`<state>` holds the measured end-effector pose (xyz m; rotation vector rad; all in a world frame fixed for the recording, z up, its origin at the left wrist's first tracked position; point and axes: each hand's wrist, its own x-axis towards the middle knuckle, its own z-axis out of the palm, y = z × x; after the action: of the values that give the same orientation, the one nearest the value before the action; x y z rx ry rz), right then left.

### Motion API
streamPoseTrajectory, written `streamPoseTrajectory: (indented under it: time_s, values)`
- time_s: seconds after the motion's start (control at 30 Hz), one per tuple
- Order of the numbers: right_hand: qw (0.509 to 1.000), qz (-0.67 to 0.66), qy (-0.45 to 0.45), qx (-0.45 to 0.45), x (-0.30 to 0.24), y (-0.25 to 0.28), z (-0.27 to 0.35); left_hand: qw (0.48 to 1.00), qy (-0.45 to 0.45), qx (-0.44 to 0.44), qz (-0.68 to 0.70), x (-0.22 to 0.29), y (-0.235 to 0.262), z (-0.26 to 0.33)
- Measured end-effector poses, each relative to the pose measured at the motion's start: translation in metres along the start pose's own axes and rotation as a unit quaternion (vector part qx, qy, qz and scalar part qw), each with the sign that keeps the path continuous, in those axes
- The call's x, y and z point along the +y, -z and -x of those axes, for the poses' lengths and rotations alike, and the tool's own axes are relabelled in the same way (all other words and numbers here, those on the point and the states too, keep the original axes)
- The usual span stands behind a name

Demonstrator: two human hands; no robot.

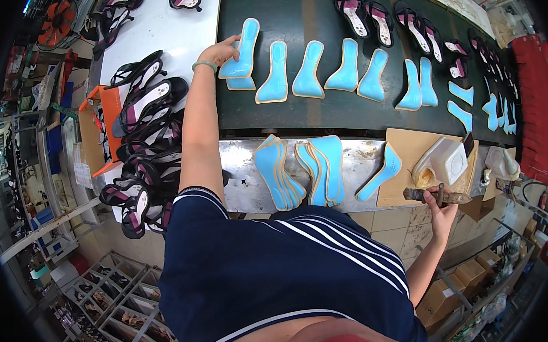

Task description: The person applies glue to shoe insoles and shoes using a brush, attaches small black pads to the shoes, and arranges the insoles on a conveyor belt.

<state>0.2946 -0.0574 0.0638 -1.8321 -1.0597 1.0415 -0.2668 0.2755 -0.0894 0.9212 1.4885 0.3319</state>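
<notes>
At the far left of the dark green belt, my left hand [218, 53] has its fingers closed on the edge of a light blue insole [247, 47] with a tan rim. Another blue piece shows partly from under it. My right hand [441, 214], lower right, grips a brush [454, 198] with a worn brown handle and a dark end. Just beyond that hand is a white plastic glue container [448, 161] with a crusted yellowish opening, standing on a cardboard sheet [390, 194]. One blue insole [382, 171] lies partly on the cardboard.
More blue insoles [309, 70] lie spread along the green belt [258, 117]. Two stacks of insoles [274, 174] rest on the metal ledge. Black sandals [149, 101] crowd the white table at left, beside an orange box [93, 132]. Other sandals [352, 13] line the belt's far side.
</notes>
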Motion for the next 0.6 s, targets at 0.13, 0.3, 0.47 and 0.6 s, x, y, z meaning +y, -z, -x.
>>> streamPoseTrajectory:
  time_s: [0.13, 0.3, 0.47, 0.6]
  values:
    - [1.000, -0.007, -0.002, 0.000, 0.000, 0.001, 0.002, 0.998, -0.027, -0.045, 0.043, -0.009, 0.001, -0.018]
    - [1.000, 0.018, 0.007, -0.008, 0.002, 0.005, 0.006, 0.996, -0.079, -0.021, 0.048, 0.002, -0.009, -0.016]
    - [1.000, -0.004, -0.008, 0.015, 0.001, 0.008, 0.012, 0.966, -0.178, 0.158, -0.100, 0.003, 0.028, -0.032]
    - [1.000, 0.000, -0.013, 0.021, 0.000, 0.008, 0.011, 0.952, -0.178, 0.174, -0.176, 0.004, 0.044, -0.065]
